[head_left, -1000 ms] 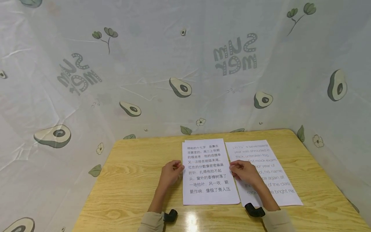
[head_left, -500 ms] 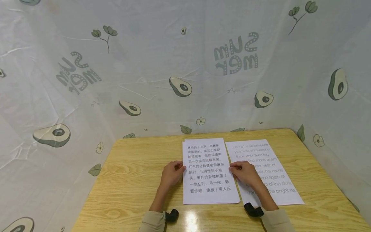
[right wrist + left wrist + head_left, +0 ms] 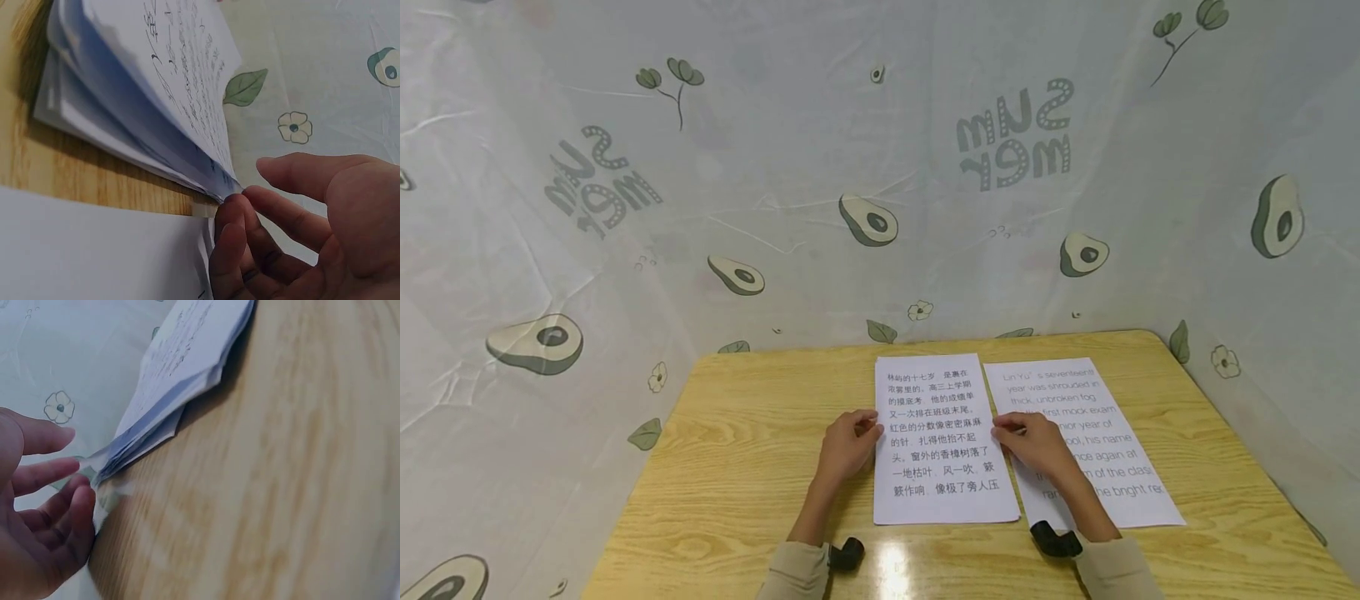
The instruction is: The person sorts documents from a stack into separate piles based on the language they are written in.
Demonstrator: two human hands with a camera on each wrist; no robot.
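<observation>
A stack of printed paper sheets (image 3: pixel 936 504) lies on the wooden table, its top page covered in Chinese text. Along its left long edge, my left hand (image 3: pixel 848 446) touches the sheets with its fingertips. My right hand (image 3: pixel 1037 446) meets the opposite edge the same way. Both wrist views show each thumb held off the paper, with loosely bent fingers right at the sheet edges. Seen from the right wrist, the stack (image 3: pixel 134 81) has its sheets fanned slightly apart at the near end. Beneath my right hand and forearm, an English-printed sheet (image 3: pixel 1067 379) is partly hidden.
The wooden table (image 3: pixel 722 500) runs back to a pale curtain (image 3: pixel 805 150) printed with avocados and leaves, which also hangs at both sides. The English sheet lies just right of the stack, a narrow gap between them. A black wrist device (image 3: pixel 846 554) is on each arm.
My left hand has shifted slightly right and my right hand slightly left, against the stack. The offset sheets at its upper left corner now line up more closely.
</observation>
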